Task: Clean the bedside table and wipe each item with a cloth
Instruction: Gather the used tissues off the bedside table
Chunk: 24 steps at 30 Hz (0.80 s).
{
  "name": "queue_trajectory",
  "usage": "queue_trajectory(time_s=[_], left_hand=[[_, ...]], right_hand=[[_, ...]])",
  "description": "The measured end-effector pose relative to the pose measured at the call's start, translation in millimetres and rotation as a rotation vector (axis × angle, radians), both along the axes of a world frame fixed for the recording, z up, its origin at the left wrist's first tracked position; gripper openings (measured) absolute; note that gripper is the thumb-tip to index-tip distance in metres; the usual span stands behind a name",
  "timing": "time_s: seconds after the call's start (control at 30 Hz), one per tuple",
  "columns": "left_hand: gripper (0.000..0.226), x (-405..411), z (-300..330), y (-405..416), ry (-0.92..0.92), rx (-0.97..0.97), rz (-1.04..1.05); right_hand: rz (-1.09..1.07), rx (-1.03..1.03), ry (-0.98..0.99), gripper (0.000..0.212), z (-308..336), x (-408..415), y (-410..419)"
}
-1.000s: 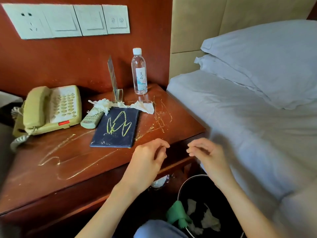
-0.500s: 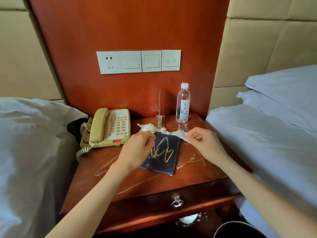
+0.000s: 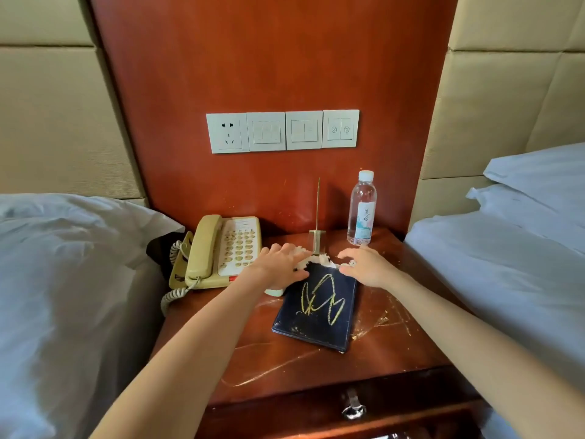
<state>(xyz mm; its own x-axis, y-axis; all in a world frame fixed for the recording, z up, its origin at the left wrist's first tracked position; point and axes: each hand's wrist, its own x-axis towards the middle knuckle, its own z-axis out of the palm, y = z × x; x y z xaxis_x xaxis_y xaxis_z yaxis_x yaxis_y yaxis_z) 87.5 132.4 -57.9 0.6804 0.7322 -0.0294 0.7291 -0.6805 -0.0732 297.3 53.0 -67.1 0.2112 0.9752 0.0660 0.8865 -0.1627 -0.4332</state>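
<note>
Gathering litter: tissue scraps (image 3: 311,260) are pinched by left hand (image 3: 280,267) and right hand (image 3: 364,266) so the table (image 3: 395,350) can be wiped.

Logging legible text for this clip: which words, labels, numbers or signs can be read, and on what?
Water bottle label: two handwritten-style characters, too blurred to read.
Telephone keypad and top card: print too small to read.
Rightmost wall switch: two round icons, not legible.
Dark folder: yellow scribble, not writing.
</note>
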Motion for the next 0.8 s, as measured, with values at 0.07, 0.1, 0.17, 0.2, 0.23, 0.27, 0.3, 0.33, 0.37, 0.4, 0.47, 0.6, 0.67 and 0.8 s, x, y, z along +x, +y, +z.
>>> queue_trajectory(time_s=[0.07, 0.1, 0.17, 0.2, 0.23, 0.27, 0.3, 0.33, 0.37, 0.4, 0.47, 0.6, 0.67, 0.8], left_hand=[[0.052, 3.0, 0.2, 2.1, 0.006, 0.018, 0.01], [0.048, 4.3, 0.9, 2.7, -0.006, 0.031, 0.014], [0.043, 6.1, 2.7, 2.4, -0.028, 0.051, 0.021], [0.042, 7.0, 3.6, 1.8, -0.046, 0.05, 0.025], [0.041, 7.8, 4.4, 1.2, -0.071, 0.043, 0.03], [0.039, 8.6, 4.8, 0.5, -0.1, 0.036, 0.039], [0.038, 9.4, 4.9, -0.1, -0.131, 0.03, 0.051], [0.036, 9.8, 5.0, -0.4, -0.165, 0.024, 0.065], [0.034, 10.5, 5.0, -0.2, -0.204, 0.017, 0.08], [0.032, 10.9, 4.8, -0.2, -0.246, 0.014, 0.092], [0.026, 11.1, 3.7, 0.1, -0.322, 0.029, 0.108], [0.021, 7.3, 1.8, 2.2, -0.419, 0.037, 0.135], [0.02, 4.4, 2.1, 2.9, -0.477, 0.033, 0.157], [0.019, -0.8, 6.0, 2.9, -0.566, 0.03, 0.198]], right_hand=[[-0.028, 0.016, -0.019, 0.038, -4.6, -1.6, 2.6], [-0.039, 0.024, -0.017, 0.037, -6.2, -2.8, 3.8], [-0.041, 0.046, 0.002, 0.035, -7.5, -6.4, 5.4], [-0.033, 0.058, 0.016, 0.033, -7.3, -8.5, 6.0], [-0.017, 0.067, 0.029, 0.031, -6.6, -10.6, 6.5], [0.002, 0.067, 0.038, 0.03, -5.8, -12.6, 7.1], [0.018, 0.061, 0.04, 0.03, -5.3, -14.7, 7.7], [0.024, 0.053, 0.04, 0.031, -4.9, -17.1, 8.1], [0.016, 0.05, 0.039, 0.033, -4.6, -19.8, 8.8], [-0.004, 0.052, 0.036, 0.036, -4.5, -22.7, 9.6], [-0.061, 0.069, 0.008, 0.04, -4.9, -29.1, 11.4], [-0.129, 0.128, -0.021, 0.033, -7.3, -35.6, 14.1], [-0.158, 0.137, -0.015, 0.028, -7.6, -34.2, 15.4], [-0.199, 0.132, -0.011, 0.015, -6.0, -29.2, 17.6]])
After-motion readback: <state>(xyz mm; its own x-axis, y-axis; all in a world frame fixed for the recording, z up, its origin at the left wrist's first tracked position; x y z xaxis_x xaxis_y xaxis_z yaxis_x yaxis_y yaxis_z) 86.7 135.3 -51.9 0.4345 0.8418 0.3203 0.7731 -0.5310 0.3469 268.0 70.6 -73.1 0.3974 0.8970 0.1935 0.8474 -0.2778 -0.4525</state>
